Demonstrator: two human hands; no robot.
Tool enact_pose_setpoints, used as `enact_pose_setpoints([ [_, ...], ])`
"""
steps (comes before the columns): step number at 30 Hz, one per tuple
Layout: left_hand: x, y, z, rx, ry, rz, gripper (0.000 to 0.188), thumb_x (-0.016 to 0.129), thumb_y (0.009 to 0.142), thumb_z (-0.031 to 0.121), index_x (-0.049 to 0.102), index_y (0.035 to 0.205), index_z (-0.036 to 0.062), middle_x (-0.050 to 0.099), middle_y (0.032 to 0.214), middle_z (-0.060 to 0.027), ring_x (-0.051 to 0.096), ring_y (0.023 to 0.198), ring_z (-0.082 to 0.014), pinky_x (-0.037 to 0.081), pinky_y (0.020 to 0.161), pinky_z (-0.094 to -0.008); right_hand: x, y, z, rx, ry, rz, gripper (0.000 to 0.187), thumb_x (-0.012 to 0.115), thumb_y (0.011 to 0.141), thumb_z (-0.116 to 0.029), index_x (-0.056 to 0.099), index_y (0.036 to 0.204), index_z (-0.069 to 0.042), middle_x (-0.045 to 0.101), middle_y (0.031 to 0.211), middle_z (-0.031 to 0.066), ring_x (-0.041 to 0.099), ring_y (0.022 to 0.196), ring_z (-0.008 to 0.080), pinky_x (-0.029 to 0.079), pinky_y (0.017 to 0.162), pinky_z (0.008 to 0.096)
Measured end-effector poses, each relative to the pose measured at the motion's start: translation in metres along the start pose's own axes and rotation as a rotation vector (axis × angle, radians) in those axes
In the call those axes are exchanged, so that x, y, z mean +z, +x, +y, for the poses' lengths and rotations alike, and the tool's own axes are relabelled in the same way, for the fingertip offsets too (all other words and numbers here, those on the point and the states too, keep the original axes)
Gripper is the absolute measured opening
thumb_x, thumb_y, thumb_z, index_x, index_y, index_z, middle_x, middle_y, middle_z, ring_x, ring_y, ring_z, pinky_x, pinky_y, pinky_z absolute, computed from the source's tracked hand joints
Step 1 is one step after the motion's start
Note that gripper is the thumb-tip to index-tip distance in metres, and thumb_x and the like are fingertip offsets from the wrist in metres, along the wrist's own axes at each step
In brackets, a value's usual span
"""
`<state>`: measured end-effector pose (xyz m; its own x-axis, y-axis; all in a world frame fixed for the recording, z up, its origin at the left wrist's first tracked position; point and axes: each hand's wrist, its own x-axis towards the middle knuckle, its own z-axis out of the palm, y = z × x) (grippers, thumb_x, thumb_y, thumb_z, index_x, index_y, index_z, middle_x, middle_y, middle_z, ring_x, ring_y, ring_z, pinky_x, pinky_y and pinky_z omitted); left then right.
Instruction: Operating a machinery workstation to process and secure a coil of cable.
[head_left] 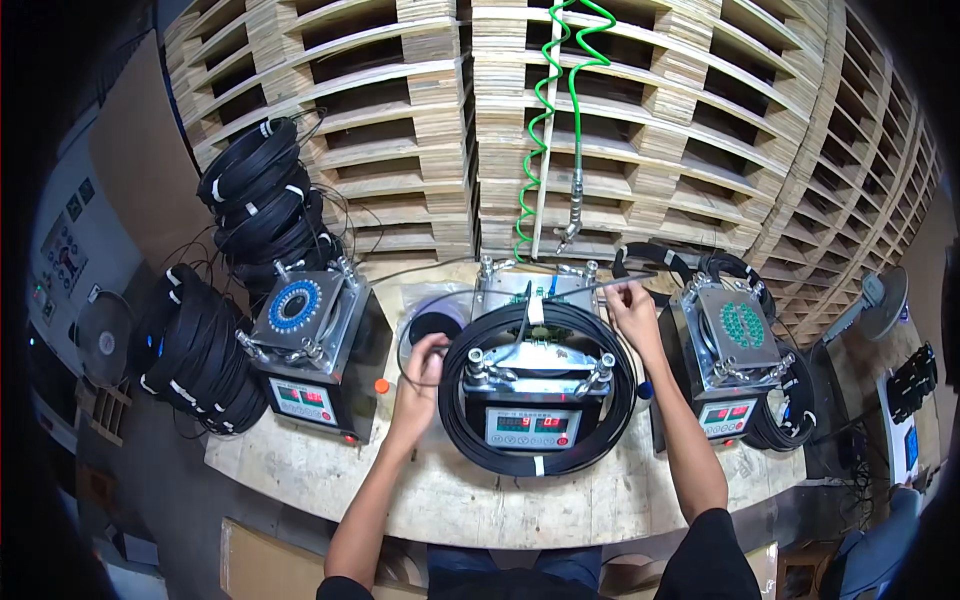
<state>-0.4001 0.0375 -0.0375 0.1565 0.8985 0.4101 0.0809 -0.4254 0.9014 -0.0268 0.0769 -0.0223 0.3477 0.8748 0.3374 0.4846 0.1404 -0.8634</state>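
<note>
"Head view: what did the left hand (424,368) have?"
"Its fingers had closed on a thin dark cable strand (441,349)."
"And the round black cable coil (452,400)?"
"Between both hands, four o'clock from the left, which looked nearer; being circular, it had no long axis."
"Right hand (630,305)?"
"Fingertips pinched a slender blackish length (592,288); the coil lay toward seven o'clock."

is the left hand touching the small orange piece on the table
Apart. The head view shows tabletop between the left hand and the orange piece.
</note>
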Motion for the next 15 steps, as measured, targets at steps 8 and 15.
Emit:
enact_pose_setpoints([
  [8,0.014,0.129,-0.063,-0.268,-0.319,-0.174,0.041,0.046,0.106,0.037,0.059,0.131,0.0063,0.064,0.118,-0.0051,0.059,0.109,-0.014,0.044,0.095,-0.03,0.028,0.064,-0.012,0.059,-0.057,-0.329,0.04,0.076,0.086,-0.037,0.072,0.101,0.0,0.069,0.082,0.0034,0.06,0.075,0.0112,0.048,0.069,0.0261],
  [15,0.04,0.189,-0.036,-0.463,-0.315,-0.506,0.049,0.045,0.104,0.045,0.058,0.137,0.0114,0.068,0.118,-0.0042,0.058,0.11,-0.0158,0.04,0.097,-0.0327,0.043,0.089,-0.006,0.024,-0.171,-0.25,0.032,0.071,0.082,-0.03,0.077,0.08,0.001,0.065,0.066,0.0023,0.057,0.064,0.0108,0.047,0.064,0.0262],
])
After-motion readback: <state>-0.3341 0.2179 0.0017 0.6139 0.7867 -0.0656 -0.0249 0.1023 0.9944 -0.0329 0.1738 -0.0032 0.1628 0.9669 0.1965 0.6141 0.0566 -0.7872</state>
